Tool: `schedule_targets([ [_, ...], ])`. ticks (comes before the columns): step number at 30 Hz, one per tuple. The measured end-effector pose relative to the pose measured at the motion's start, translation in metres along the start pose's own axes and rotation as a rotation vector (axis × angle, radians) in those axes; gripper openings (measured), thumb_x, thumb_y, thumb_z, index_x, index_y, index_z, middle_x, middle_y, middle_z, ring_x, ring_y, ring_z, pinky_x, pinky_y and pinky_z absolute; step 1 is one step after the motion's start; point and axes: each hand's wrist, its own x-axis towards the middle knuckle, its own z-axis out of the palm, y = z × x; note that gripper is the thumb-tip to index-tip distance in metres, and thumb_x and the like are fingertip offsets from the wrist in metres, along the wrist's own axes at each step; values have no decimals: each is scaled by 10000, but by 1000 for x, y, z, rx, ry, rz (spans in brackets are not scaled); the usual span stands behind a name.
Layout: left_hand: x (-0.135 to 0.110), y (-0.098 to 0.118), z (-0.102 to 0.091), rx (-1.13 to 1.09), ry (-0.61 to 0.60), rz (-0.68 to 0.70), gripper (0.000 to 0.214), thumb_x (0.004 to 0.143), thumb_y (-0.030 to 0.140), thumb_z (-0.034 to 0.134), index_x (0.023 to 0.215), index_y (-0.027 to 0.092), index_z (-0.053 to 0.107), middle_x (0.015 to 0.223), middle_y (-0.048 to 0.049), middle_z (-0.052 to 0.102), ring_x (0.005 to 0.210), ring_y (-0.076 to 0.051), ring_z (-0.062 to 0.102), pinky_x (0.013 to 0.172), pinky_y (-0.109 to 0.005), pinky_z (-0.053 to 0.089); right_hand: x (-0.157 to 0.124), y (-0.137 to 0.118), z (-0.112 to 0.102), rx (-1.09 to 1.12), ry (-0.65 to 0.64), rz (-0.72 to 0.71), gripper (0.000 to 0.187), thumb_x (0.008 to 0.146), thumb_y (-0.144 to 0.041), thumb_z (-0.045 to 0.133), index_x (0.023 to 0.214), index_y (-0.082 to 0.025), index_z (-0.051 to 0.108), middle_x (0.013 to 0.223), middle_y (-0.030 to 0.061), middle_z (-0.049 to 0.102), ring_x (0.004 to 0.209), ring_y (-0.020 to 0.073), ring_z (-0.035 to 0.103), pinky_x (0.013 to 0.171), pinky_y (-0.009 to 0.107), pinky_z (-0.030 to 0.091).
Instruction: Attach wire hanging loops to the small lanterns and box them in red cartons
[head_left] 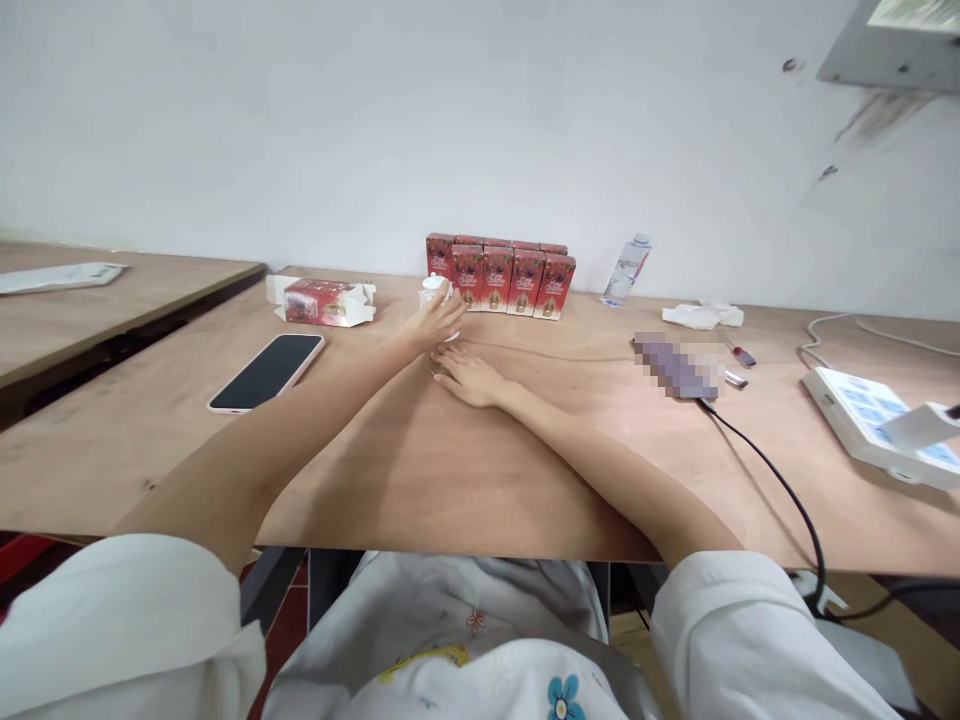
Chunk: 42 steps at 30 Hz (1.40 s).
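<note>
My left hand (435, 320) reaches forward over the wooden table (465, 470), its fingers curled round a small white jar (435, 288) that stands just left of a row of red cartons (501, 275). My right hand (469, 375) lies flat on the table just behind the jar, palm down, fingers stretched out and holding nothing. An unfolded red and white carton (324, 301) lies on its side to the left of the jar.
A phone (267, 372) lies face up at the left. A clear water bottle (625, 271) stands right of the cartons, with crumpled tissue (703, 316) beside it. A black cable (772, 475) runs off the front edge. A white device (874, 420) sits far right.
</note>
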Motion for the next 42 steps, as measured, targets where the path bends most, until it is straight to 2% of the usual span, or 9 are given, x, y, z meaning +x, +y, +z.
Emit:
schedule_targets([
  [4, -7, 4, -1, -116, -80, -55, 544, 840, 34, 326, 1256, 219, 623, 1336, -115, 580, 1400, -273, 375, 1189, -612, 205, 4, -21, 9, 10, 58, -6, 401, 967, -276, 446, 1304, -78, 538, 1423, 189, 510, 1409, 276, 387, 1186, 441, 275],
  [8, -10, 3, 0, -133, -125, -48, 559, 856, 48, 311, 1315, 230, 572, 1320, -107, 595, 1403, -272, 373, 1188, -631, 193, 0, -32, 11, 61, 141, 131, 350, 954, -301, 482, 1242, -113, 541, 1373, 199, 525, 1300, 300, 497, 1092, 464, 384],
  [12, -10, -1, 3, -190, -105, -30, 528, 824, 18, 367, 1248, 215, 613, 1351, -119, 572, 1399, -260, 381, 1200, -601, 204, -9, -35, 10, 149, 274, 306, 579, 850, -352, 642, 1345, -146, 423, 1495, 223, 361, 1365, 335, 425, 1077, 486, 393],
  [15, -8, -1, -2, -133, -181, -10, 547, 808, -16, 358, 1233, 230, 599, 1407, -84, 525, 1437, -208, 314, 1223, -570, 134, -15, -33, 6, 191, 254, 304, 670, 815, -352, 682, 1380, -155, 380, 1429, 197, 475, 1337, 322, 464, 1083, 481, 387],
  [20, -14, 2, -46, -118, -352, 13, 588, 797, 26, 455, 1277, 354, 546, 1440, 26, 489, 1465, -179, 237, 1217, -562, 84, -17, -28, -3, 212, 213, 308, 696, 783, -369, 721, 1360, -158, 394, 1317, 161, 599, 1243, 339, 550, 1022, 492, 426],
  [25, -57, 19, -91, -139, -230, -96, 557, 816, 121, 483, 1353, 265, 511, 1412, -84, 517, 1389, -296, 362, 1149, -560, 203, -9, -28, -2, 226, 232, 370, 670, 778, -374, 736, 1326, -162, 416, 1266, 156, 631, 1245, 331, 551, 1023, 475, 413],
  [30, -103, 34, -69, -219, -269, -284, 446, 823, 272, 523, 1265, 230, 567, 1318, -108, 590, 1237, -320, 517, 1041, -495, 364, 11, -35, 6, 165, 293, 452, 526, 823, -336, 685, 1251, -144, 447, 1309, 206, 575, 1267, 346, 512, 1008, 491, 403],
  [36, -117, 22, -43, -325, -226, -523, 394, 890, 394, 423, 1169, 164, 581, 1182, -126, 653, 1060, -297, 607, 904, -428, 449, 31, -38, 15, 214, 409, 508, 572, 782, -364, 710, 1220, -106, 447, 1282, 257, 526, 1261, 367, 486, 1003, 504, 406],
  [42, -102, 36, -48, -364, -177, -534, 442, 863, 514, 526, 1163, 194, 574, 1206, -109, 621, 1067, -278, 588, 936, -399, 427, 43, -9, -5, 295, 849, 371, 393, 888, -202, 431, 1273, -131, 398, 1343, 175, 493, 1320, 214, 428, 1121, 379, 329],
])
